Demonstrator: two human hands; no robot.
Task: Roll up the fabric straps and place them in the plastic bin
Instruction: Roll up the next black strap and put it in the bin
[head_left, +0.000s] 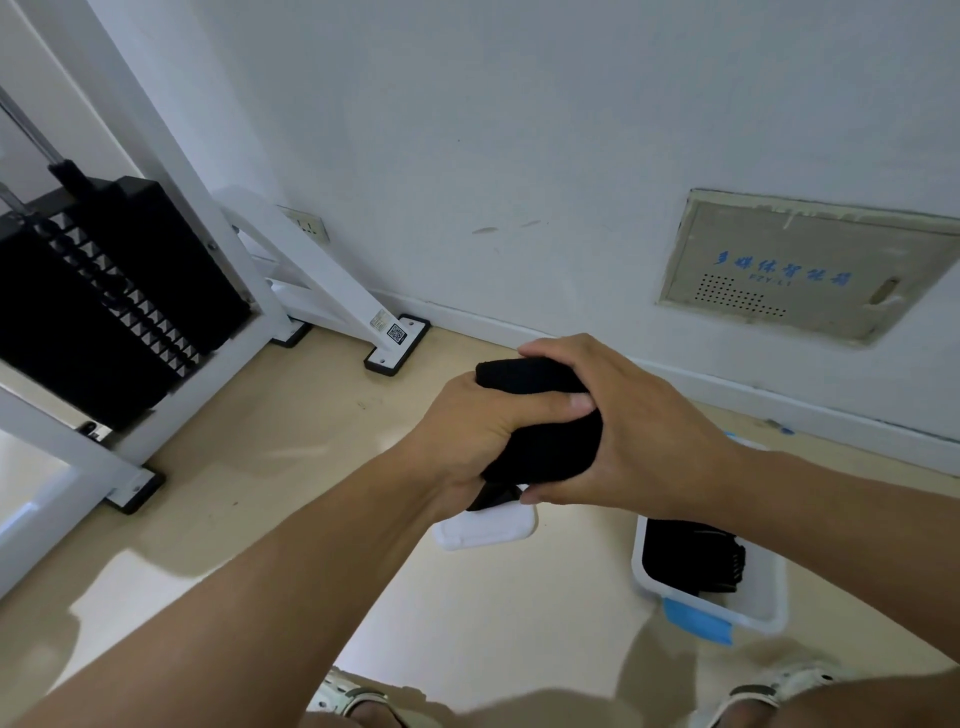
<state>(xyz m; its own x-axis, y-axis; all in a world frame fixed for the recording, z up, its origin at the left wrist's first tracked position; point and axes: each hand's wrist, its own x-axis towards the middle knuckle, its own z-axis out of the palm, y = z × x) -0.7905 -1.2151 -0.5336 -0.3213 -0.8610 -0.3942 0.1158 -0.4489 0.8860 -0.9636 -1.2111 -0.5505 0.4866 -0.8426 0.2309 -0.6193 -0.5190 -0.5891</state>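
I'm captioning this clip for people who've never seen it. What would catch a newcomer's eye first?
Mid-frame, the left hand and right hand grip a black strap roll. On the floor at lower right sits a white bin with dark straps inside. At far left stands a black weight stack.

Dim, soft shadows (wide-angle edge bending), sharp.
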